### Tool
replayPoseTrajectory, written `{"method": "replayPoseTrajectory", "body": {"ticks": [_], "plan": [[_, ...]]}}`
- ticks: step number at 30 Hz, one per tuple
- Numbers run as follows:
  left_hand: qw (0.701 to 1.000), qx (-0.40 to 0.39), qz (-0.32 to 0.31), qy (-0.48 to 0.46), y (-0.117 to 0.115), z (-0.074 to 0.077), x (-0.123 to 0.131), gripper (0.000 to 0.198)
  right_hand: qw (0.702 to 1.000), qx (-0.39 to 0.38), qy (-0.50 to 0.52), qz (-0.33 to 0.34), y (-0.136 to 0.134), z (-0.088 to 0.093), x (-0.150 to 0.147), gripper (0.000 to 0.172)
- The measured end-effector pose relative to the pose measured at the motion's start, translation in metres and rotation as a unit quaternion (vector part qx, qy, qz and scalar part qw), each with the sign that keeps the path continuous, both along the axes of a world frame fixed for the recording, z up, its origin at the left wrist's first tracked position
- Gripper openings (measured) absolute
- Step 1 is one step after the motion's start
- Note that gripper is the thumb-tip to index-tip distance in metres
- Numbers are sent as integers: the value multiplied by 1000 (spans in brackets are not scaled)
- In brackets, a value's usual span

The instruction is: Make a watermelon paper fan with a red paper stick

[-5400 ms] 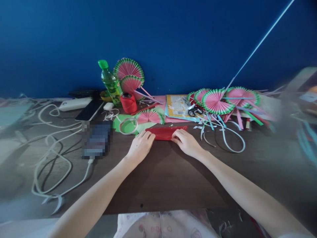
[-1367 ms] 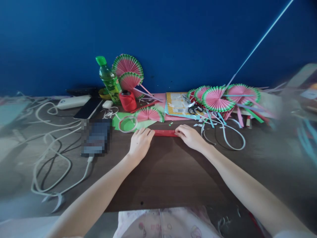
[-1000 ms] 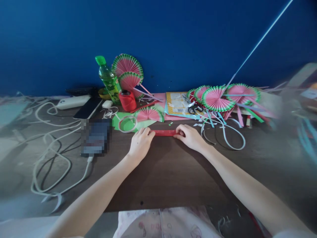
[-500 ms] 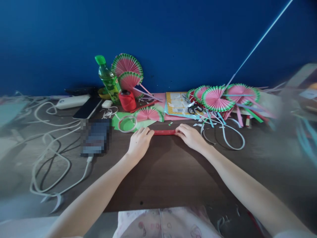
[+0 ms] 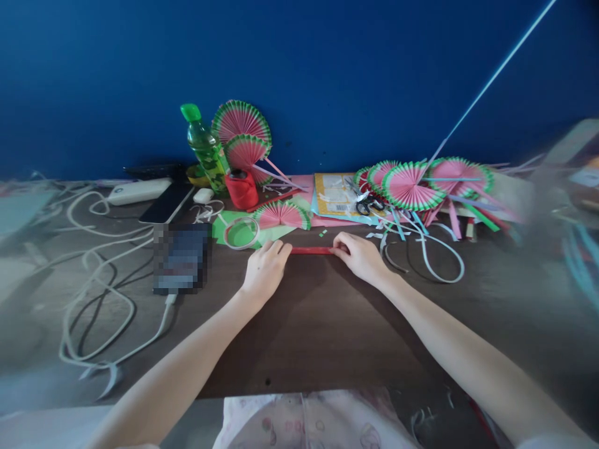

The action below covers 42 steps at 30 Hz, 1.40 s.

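Observation:
A narrow red paper strip (image 5: 311,251) lies level between my two hands, low over the dark tabletop (image 5: 318,330). My left hand (image 5: 267,267) is closed on its left end and my right hand (image 5: 358,254) pinches the right end, with the fingertips partly hidden. Just beyond the left hand is a roll of clear tape (image 5: 256,232) on green paper (image 5: 219,234). Behind it lies a half-round pleated pink paper fan (image 5: 282,216) with a green edge. Black-handled scissors (image 5: 362,207) rest beyond the right hand.
On the left are a phone (image 5: 183,259) with a white cable (image 5: 166,312), a power bank (image 5: 139,191) and a dark flat device (image 5: 167,202). A green-capped bottle (image 5: 203,146) and a red roll (image 5: 242,190) stand at the back. Several pleated fans (image 5: 412,187) pile up at the right, before a blue wall (image 5: 299,75).
The red strip shows thinner between my hands than before. My right fingers have shifted slightly on its end; the left hand stays almost in place.

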<state>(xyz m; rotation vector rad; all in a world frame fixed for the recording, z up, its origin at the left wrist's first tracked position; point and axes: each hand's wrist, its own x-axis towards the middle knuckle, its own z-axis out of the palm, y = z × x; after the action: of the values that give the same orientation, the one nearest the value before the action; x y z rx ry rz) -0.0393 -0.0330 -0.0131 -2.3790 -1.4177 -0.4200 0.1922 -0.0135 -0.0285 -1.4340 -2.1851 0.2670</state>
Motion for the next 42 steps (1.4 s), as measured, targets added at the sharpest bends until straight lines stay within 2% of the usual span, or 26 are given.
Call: {"method": "replayPoseTrajectory", "body": {"ticks": [6,14,22,29,33,38,42], "plan": [[1000,-19,11,8,-1,1,-1,19,998,-27,31,57,1,1,7,7],[1000,-16,13,-4,-4,1,-1,23,999,-9,22,33,-1,5,1,12],[997,-55,8,55,-7,3,5,27,1000,4,24,-18,1,0,-2,12],[998,-55,8,38,-19,-5,13,38,995,69,-69,-20,-7,2,-8,17],[994,-98,22,42,-25,0,18,49,987,100,-121,15,-17,4,-19,25],[991,-122,26,42,-25,6,20,48,986,74,-75,130,-37,0,-46,43],[992,-118,23,48,-26,3,19,45,987,54,-77,133,-45,-2,-56,50]]}}
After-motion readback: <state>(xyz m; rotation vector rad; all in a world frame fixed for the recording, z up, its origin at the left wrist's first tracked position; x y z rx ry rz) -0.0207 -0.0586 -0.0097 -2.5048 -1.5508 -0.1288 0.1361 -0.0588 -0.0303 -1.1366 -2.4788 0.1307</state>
